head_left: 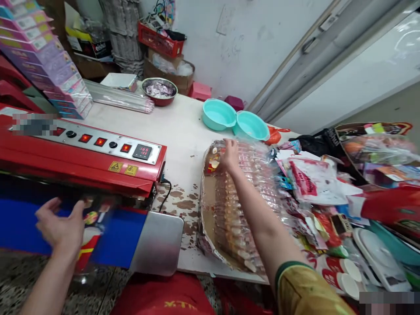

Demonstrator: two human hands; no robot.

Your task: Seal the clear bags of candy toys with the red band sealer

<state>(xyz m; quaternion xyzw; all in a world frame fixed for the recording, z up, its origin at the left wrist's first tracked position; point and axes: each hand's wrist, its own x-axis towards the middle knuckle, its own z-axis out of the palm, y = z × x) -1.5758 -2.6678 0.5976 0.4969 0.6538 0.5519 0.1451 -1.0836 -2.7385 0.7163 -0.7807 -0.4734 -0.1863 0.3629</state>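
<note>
My left hand (62, 225) is over the blue belt (19, 221) of a red heat sealer (82, 153), its thumb and fingers spread. Beside the thumb is a clear plastic bag (90, 243) with a red, yellow and white item inside; whether they touch is unclear. My right hand (230, 156) reaches into the far end of a shallow cardboard tray (207, 205), fingers bent down among clear plastic packets (244, 197) standing in a tight row. A small red and gold packet (213, 162) lies just left of it. The right fingertips are hidden.
A steel plate (159, 243) adjoins the belt's end. Two turquoise basins (219, 114) and a metal bowl (159, 89) stand toward the wall. Stacked boxes (55, 61) rise behind the sealer. Piled wrappers (311, 181) and paper cups (348, 284) crowd the right side.
</note>
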